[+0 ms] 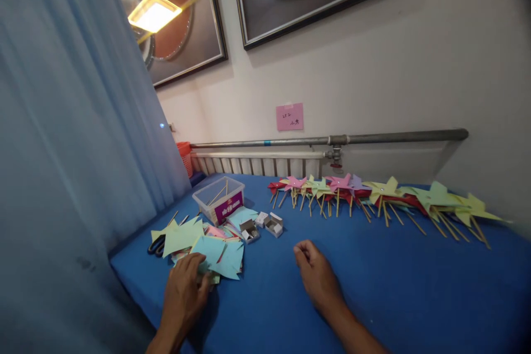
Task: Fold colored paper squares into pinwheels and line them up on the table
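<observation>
Left hand (185, 287) lay nearest, fingers spread flat on the near edge of the paper pile (207, 243), pressing it, gripping nothing. Right hand (317, 276) rested on the blue tabletop (394, 287), loosely curled, empty, well apart from the pile. Pile sat at the tabletop's left, scissors (156, 246) touching its left edge. Clear box (219, 199) with sticks stood just behind the pile; small boxes (265, 225) just right of it. Pinwheels (373, 196) lined the far edge under the pipe (332, 139)
</observation>
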The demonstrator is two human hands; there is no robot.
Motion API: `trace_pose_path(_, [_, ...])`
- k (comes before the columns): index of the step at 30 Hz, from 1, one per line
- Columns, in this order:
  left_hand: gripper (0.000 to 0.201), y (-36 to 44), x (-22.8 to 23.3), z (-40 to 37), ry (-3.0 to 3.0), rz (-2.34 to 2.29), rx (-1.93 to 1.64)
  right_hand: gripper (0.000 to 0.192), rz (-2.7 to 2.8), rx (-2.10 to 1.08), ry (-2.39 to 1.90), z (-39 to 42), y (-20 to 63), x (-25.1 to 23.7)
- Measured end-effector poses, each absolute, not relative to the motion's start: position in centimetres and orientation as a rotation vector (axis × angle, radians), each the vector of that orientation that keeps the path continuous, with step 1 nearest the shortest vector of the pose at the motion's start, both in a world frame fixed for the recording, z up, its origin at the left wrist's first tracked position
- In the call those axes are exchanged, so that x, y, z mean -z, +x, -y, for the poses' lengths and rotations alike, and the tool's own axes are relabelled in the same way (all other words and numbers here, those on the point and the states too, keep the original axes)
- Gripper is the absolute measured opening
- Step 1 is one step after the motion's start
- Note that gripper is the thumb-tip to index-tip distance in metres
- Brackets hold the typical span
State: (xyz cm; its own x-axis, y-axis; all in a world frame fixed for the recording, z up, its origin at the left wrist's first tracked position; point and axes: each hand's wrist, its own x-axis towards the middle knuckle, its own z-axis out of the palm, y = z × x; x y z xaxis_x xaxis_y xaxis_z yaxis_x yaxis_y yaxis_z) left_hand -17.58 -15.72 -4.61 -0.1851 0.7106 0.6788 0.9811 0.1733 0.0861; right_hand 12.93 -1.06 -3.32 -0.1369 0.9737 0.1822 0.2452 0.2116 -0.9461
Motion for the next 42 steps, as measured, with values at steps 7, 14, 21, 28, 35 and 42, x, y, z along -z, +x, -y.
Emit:
trace_pose_path(7, [0.031,-15.9,4.7,14.7,-1.65,1.895,0.669,0.03,1.552,-1.031,-1.189,1.2,12.9,3.3])
trace_pose_path(14, [0.032,-15.6,4.7,14.6,-1.738,1.845,0.642,0.028,1.541,-1.044,-1.176,1.1,13.0,3.4])
trace_pose_path(21, [0.026,-14.6,3.6,13.2,-1.653,1.954,1.185,0.029,1.567,-1.047,-1.19,1.2,12.9,3.3])
trace_pose_path(28, [0.047,-11.7,-1.1,9.0,-1.182,2.306,2.143,0.033,1.53,-1.012,-1.105,1.6,12.7,3.6])
trace_pose_path(35, [0.034,-3.1,-3.4,2.5,-1.706,2.074,2.162,0.061,1.108,-1.406,-0.759,1.1,12.6,1.1])
trace_pose_path(42, [0.028,5.1,0.2,1.1,-2.3,1.363,1.414,0.061,0.812,-1.607,-0.549,0.1,16.1,-0.4])
